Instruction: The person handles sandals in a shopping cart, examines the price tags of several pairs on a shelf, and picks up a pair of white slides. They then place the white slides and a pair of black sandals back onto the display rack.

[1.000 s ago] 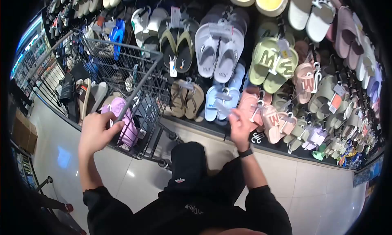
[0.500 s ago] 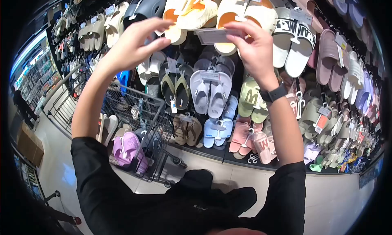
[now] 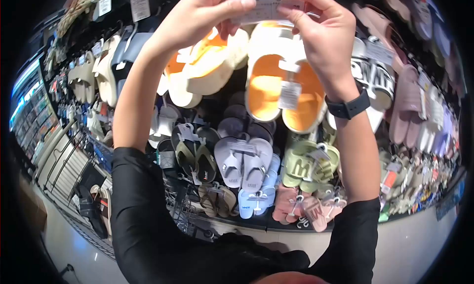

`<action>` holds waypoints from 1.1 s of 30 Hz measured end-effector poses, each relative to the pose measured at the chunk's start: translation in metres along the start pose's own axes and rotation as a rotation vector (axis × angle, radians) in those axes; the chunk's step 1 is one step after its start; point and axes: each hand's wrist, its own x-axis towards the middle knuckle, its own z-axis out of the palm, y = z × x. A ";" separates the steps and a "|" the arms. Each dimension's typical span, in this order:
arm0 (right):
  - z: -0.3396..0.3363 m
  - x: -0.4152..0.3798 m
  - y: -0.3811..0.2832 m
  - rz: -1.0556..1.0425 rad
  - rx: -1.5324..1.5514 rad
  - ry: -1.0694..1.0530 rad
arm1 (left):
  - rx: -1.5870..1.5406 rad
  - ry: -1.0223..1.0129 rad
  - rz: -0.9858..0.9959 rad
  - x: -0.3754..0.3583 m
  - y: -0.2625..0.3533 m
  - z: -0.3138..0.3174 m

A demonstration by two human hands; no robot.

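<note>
At the top of the view a flat price label [image 3: 266, 10] with small print is held level between both hands. My left hand [image 3: 205, 12] pinches its left end, thumb on the near face. The right end sits between the thumb and fingers of my right hand [image 3: 321, 29], which wears a dark watch [image 3: 349, 105] at the wrist. Right below the label hang cream slides with orange insoles [image 3: 266, 89], a white tag [image 3: 289, 95] on them. Another cream and orange pair [image 3: 210, 66] hangs under my left hand.
Grey flip-flops [image 3: 244, 160], green slides [image 3: 308, 163], blue slides [image 3: 256, 200] and pink slides [image 3: 289, 202] hang lower on the rack. Mauve slides [image 3: 407, 103] are at the right. A wire shopping cart [image 3: 74, 215] holding dark sandals [image 3: 91, 210] stands at the lower left.
My left hand has moved right and up and taken hold of the label's left end. The right hand has risen with the label. The view has tilted up and come closer to the rack.
</note>
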 end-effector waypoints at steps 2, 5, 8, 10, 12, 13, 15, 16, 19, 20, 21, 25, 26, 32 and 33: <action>0.020 0.018 0.012 -0.034 -0.001 -0.020 | -0.095 0.061 -0.177 -0.003 0.003 -0.024; 0.048 0.047 0.042 -0.064 -0.056 -0.059 | -0.122 0.225 -0.164 -0.001 -0.038 -0.054; 0.074 0.070 0.074 -0.100 -0.154 -0.082 | -0.121 0.385 -0.281 -0.002 -0.064 -0.076; 0.089 0.083 0.093 -0.072 -0.153 -0.103 | -0.046 0.467 -0.287 -0.005 -0.081 -0.087; 0.099 0.091 0.111 -0.084 -0.134 -0.123 | -0.073 0.512 -0.374 -0.006 -0.094 -0.093; 0.101 0.092 0.115 -0.084 -0.169 -0.140 | -0.074 0.527 -0.418 -0.008 -0.099 -0.095; 0.103 0.088 0.114 -0.078 -0.246 -0.173 | -0.072 0.412 -0.415 -0.014 -0.113 -0.100; 0.105 0.084 0.113 -0.017 -0.229 -0.145 | -0.059 0.375 -0.386 -0.018 -0.124 -0.103; 0.104 0.076 0.103 0.148 -0.187 -0.209 | -0.055 0.371 -0.364 -0.024 -0.135 -0.094; 0.103 0.074 0.111 0.035 -0.235 -0.212 | -0.080 0.348 -0.356 -0.026 -0.139 -0.094; 0.103 0.072 0.114 -0.010 -0.238 -0.201 | -0.106 0.324 -0.350 -0.028 -0.140 -0.092; 0.104 0.064 0.126 -0.103 -0.231 -0.184 | -0.053 0.349 -0.282 -0.032 -0.142 -0.080; 0.105 0.064 0.123 -0.081 -0.214 -0.188 | -0.063 0.336 -0.275 -0.034 -0.146 -0.081; 0.110 0.062 0.114 -0.051 -0.218 -0.209 | -0.207 0.391 -0.319 -0.039 -0.142 -0.077; 0.111 0.062 0.111 -0.016 -0.224 -0.216 | -0.221 0.397 -0.349 -0.039 -0.141 -0.077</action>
